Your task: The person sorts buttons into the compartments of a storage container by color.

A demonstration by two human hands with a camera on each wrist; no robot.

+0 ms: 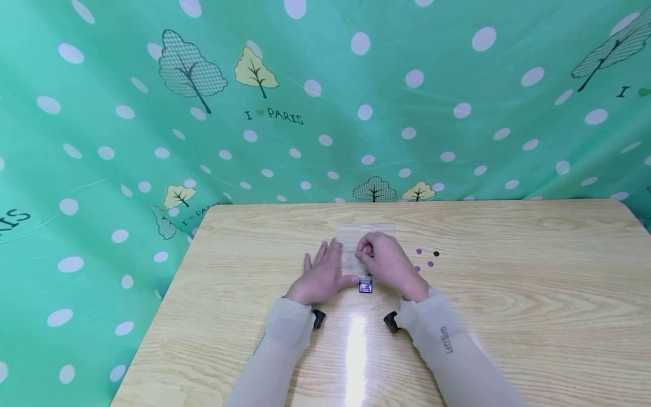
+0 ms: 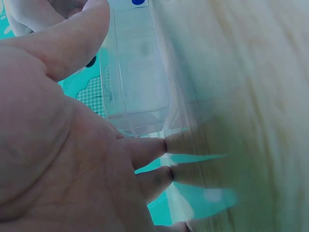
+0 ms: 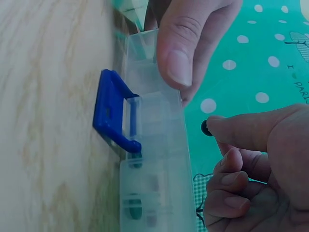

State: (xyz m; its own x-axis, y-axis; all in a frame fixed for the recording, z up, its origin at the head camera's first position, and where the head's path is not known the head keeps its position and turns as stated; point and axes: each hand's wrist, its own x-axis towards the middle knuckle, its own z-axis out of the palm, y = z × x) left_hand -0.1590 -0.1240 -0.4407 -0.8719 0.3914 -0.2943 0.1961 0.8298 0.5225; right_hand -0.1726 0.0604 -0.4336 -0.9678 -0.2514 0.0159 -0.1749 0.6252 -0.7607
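Observation:
A clear plastic compartment box [image 3: 161, 130] lies on the table, with a blue latch [image 3: 110, 106] sticking out from its front side. Dark pieces [image 3: 133, 208] show through its wall. My left hand [image 1: 322, 277] lies spread along the box's left side, fingers straight, its thumb right at the front edge. Above the box, my right hand [image 1: 385, 260] pinches a small black disc [image 3: 206, 127] between thumb and index finger, the other fingers curled in. In the left wrist view, the clear wall of the box [image 2: 140, 72] runs beyond the left palm.
Several small purple discs [image 1: 430, 264] and a dark one [image 1: 436, 254] lie on the wooden table [image 1: 508, 305] right of the box. A green dotted curtain [image 1: 325, 113] hangs behind the table's back edge and along its left side.

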